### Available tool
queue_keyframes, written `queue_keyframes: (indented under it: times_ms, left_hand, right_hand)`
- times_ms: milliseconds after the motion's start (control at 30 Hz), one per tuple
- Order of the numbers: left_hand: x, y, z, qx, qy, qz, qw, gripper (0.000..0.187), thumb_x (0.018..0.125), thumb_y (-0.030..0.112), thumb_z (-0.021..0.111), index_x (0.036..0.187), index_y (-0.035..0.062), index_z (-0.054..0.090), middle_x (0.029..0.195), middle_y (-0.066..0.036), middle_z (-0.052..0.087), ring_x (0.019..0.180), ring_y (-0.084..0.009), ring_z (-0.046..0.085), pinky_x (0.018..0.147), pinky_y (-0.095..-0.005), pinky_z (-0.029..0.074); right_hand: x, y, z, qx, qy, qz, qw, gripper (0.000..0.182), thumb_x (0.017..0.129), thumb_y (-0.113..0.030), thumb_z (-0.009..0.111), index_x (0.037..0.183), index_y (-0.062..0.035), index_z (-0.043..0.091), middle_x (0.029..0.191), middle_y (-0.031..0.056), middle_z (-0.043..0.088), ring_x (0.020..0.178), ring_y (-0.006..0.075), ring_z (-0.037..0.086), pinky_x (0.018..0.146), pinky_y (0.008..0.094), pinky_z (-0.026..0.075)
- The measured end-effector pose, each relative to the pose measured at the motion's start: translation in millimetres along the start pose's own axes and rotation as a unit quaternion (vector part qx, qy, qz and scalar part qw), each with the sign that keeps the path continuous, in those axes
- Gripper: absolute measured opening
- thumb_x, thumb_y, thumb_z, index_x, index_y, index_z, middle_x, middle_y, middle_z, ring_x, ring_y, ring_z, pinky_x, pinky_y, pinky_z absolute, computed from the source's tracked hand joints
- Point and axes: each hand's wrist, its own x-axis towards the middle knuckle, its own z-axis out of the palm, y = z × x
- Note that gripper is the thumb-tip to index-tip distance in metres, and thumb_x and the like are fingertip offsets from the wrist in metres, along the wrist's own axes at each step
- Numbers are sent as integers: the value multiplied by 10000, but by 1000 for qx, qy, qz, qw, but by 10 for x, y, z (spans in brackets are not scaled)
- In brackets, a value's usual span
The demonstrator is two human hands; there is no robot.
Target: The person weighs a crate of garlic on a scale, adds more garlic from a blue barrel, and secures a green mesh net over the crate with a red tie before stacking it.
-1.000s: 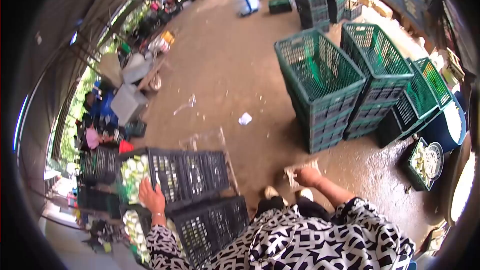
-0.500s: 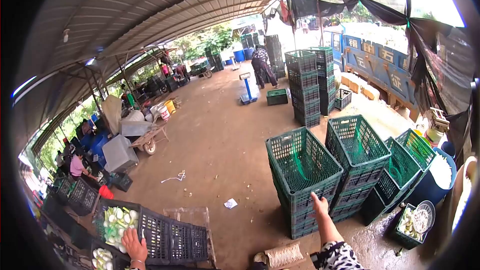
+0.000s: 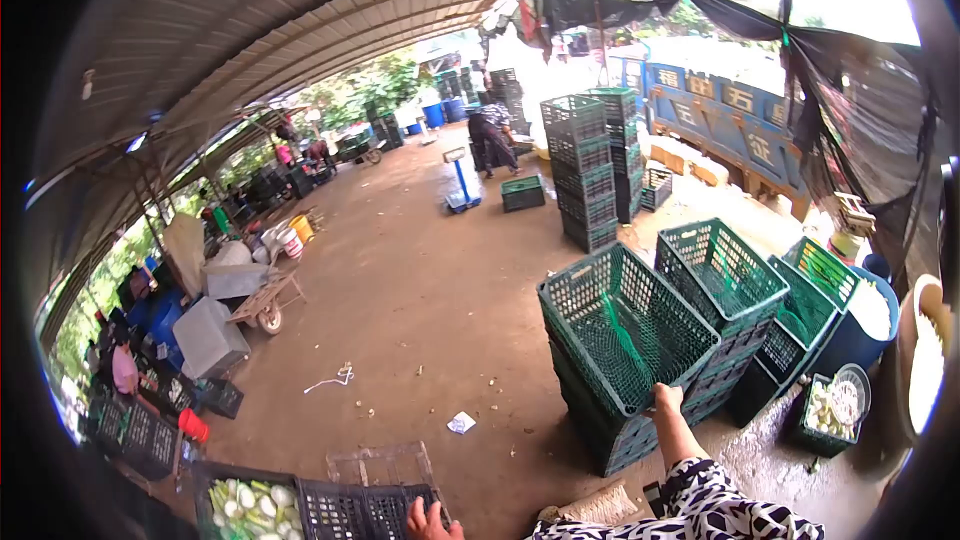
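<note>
- The left hand [image 3: 432,522], empty as far as it shows, has its fingers parted beside the black, lattice-sided plastic crates [image 3: 325,515] of pale, green-tipped vegetables [image 3: 255,512]; contact cannot be told.
- The right hand [image 3: 667,400] grasps the near rim of the open, dark-green, rectangular mesh plastic crate [image 3: 660,310], probably because that edge offers the easiest hold.
- That crate sits askew atop a stack of similar green crates [image 3: 590,425], which likely keeps it within arm's reach.
- Beyond, tall columns of dark-green plastic crates [image 3: 580,175] stand piled, presumably to save floor space.
- Farthest, a blue, metal-sided truck [image 3: 725,125] stands by the shelter's edge, perhaps for easy loading.
</note>
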Motion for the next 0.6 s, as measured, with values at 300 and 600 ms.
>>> queue_keyframes:
  times_ms: [300,600]
  left_hand:
    - [1080,-365,1299,-116,-237,56,963,397,723,232,707,1080,74,635,1323,-215,452,1211,-396,428,1017,-476,367]
    - [1847,-743,1644,-181,-452,-150,861,235,831,100,651,1052,19,658,905,-37,656,806,-135,592,748,-284,491]
  right_hand:
    - [-1494,-11,-2153,206,-36,-4,978,192,686,-74,577,873,-30,574,708,63,567,598,200,562,548,313,469]
    - [-3063,965,-4048,191,153,25,969,310,663,-29,579,972,-42,576,783,41,565,686,152,545,637,295,471]
